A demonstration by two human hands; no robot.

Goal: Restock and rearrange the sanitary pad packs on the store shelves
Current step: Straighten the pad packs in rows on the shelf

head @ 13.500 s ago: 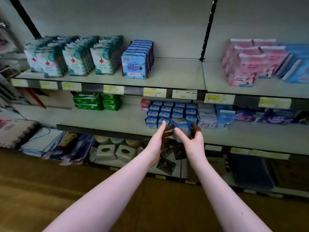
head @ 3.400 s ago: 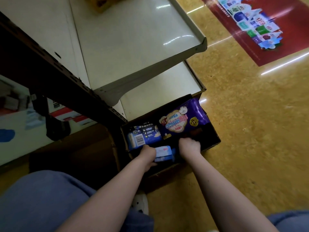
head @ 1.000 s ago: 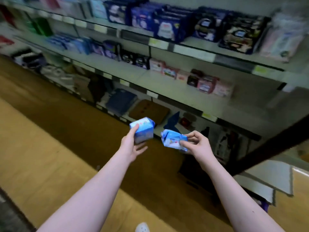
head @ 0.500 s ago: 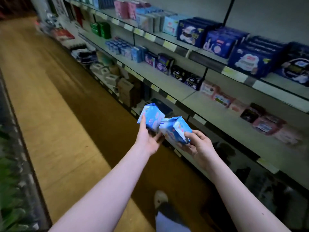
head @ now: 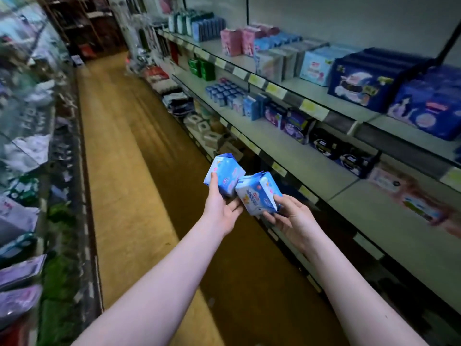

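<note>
Packs (head: 257,193) — small, blue, glossy

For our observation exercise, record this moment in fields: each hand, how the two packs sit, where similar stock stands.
Left hand: grips a small blue plastic-wrapped pad pack
Right hand: holds a paler blue-and-white pad pack
Packs: side by side in midair, contact unclear
Similar stock: rows of small blue packs on the grey middle shelf ahead
</note>
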